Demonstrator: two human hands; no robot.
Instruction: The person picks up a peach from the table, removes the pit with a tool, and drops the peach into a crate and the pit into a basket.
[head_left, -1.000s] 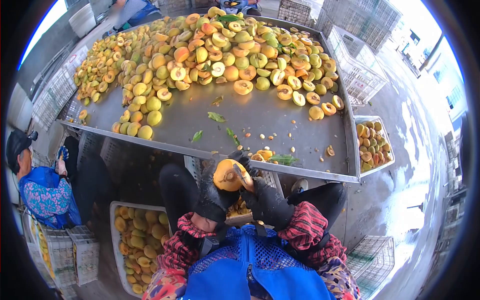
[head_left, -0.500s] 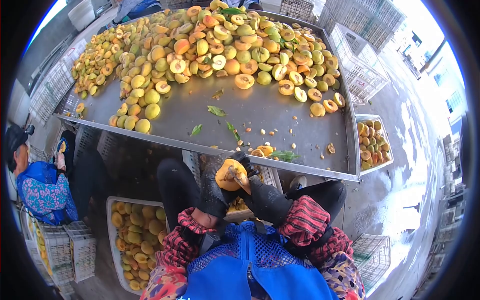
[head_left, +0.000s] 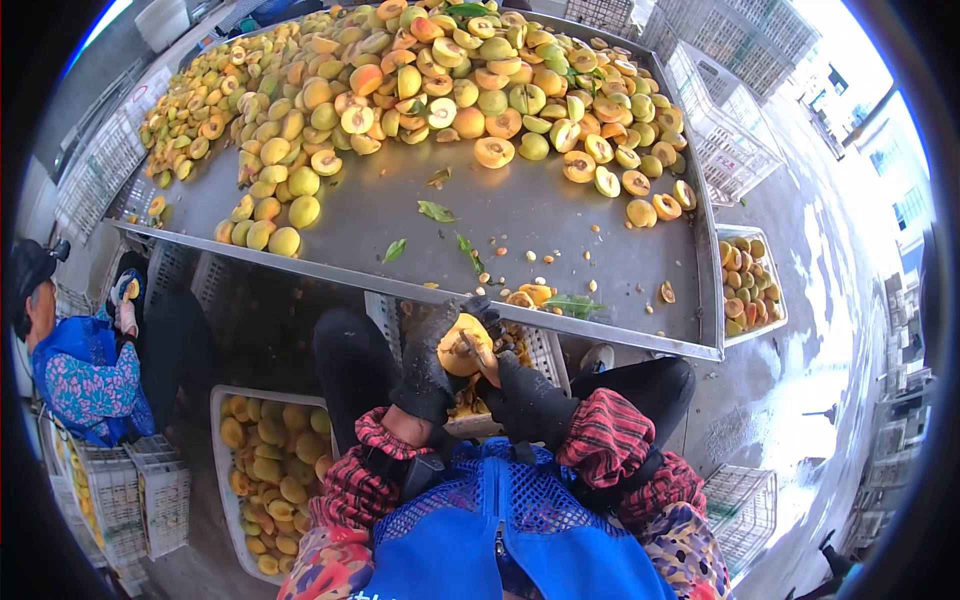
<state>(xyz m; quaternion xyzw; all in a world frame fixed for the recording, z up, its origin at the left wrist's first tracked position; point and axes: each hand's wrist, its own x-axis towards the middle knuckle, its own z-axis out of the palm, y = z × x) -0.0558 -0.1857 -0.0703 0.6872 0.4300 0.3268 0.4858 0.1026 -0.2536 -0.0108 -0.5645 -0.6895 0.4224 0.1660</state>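
A yellow peach half (head_left: 456, 352) rests cut side up in my left hand (head_left: 436, 325), whose black-gloved fingers wrap round its far side. My right hand (head_left: 507, 385), in a dark glove, is closed at the fruit's right edge. From it a thin greyish tool (head_left: 473, 344) reaches into the middle of the flesh; its exact kind is hard to make out. Both hands are over a white crate (head_left: 545, 355) holding fruit pieces, between my knees. Just beyond them, cut fruit pieces (head_left: 535, 293) and a green leaf (head_left: 575, 305) lie by the table's edge.
A metal table (head_left: 370, 215) carries a large heap of halved peaches (head_left: 400, 90), with loose pits and leaves nearer me. Crates of peaches stand lower left (head_left: 222, 470) and right (head_left: 785, 300). At left sits a co-worker (head_left: 90, 370) holding fruit. Stacked crates (head_left: 735, 40) rise behind.
The view has shifted slightly. My left hand still holds the peach half, which is turned a little, and the right hand stays at its middle.
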